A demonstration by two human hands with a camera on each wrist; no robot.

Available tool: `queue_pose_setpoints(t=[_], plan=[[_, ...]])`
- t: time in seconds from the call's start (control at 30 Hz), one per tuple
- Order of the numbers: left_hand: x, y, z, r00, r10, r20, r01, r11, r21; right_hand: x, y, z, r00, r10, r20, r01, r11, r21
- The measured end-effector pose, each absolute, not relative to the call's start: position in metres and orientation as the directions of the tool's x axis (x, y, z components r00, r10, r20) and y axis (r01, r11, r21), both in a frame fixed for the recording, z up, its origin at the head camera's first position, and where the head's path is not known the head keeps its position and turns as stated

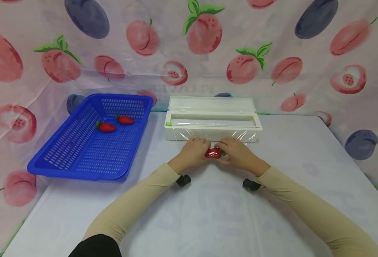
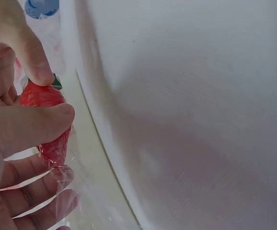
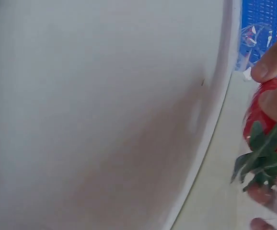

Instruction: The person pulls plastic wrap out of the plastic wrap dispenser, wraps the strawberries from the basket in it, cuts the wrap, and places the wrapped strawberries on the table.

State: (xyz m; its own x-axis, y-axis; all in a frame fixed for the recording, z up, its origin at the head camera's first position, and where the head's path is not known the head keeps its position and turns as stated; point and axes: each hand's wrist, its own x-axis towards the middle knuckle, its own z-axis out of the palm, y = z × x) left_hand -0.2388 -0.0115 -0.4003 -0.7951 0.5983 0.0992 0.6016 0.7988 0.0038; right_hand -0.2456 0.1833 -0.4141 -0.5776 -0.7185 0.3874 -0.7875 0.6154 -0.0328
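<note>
Between my two hands is a red strawberry (image 1: 213, 153) with clear plastic film around it. In the left wrist view my left hand (image 1: 193, 151) pinches the strawberry (image 2: 45, 98), its thumb across the red side and film trailing off the tip. My right hand (image 1: 237, 153) grips the other end; in the right wrist view the green leaves (image 3: 263, 155) show under the film, beside the thumb. Directly behind the hands stands a white film dispenser box (image 1: 212, 135) with its lid (image 1: 212, 104) raised. Film hangs over its front.
On the left of the table (image 1: 227, 214) stands a blue plastic basket (image 1: 89, 173) holding two strawberries (image 1: 106, 127). A small green slider (image 1: 169, 124) sits at the dispenser's left end. Behind the table hangs a fruit-printed cloth (image 1: 205, 71).
</note>
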Motion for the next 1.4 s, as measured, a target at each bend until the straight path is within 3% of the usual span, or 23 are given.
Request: queue_pose_setpoints(t=[0.3,0.63,0.9,1.07,1.2,1.4], plan=[[-0.239,-0.008,-0.402,-0.815,0.576,0.060,0.579,0.815,0.025,-0.243,0.176,-0.405,-0.714,-0.664,0.220,-0.696,0.707,-0.125],[-0.238,-0.007,-0.404,-0.798,0.597,0.079,0.601,0.799,0.036,-0.240,0.177,-0.405,-0.717,-0.660,0.225,-0.691,0.716,-0.101],[-0.241,-0.008,-0.413,-0.758,0.630,0.170,0.598,0.775,-0.206,-0.245,0.178,-0.410,-0.700,-0.676,0.230,-0.701,0.712,-0.037],[-0.240,-0.010,-0.411,-0.694,0.667,0.272,0.608,0.744,-0.276,-0.248,0.181,-0.409,-0.695,-0.676,0.244,-0.704,0.709,-0.037],[-0.241,-0.011,-0.407,-0.684,0.668,0.292,0.618,0.744,-0.254,-0.249,0.183,-0.407,-0.687,-0.678,0.261,-0.709,0.704,-0.039],[-0.245,-0.013,-0.403,-0.760,0.613,0.218,0.612,0.787,-0.080,-0.247,0.184,-0.404,-0.695,-0.655,0.298,-0.700,0.711,-0.071]])
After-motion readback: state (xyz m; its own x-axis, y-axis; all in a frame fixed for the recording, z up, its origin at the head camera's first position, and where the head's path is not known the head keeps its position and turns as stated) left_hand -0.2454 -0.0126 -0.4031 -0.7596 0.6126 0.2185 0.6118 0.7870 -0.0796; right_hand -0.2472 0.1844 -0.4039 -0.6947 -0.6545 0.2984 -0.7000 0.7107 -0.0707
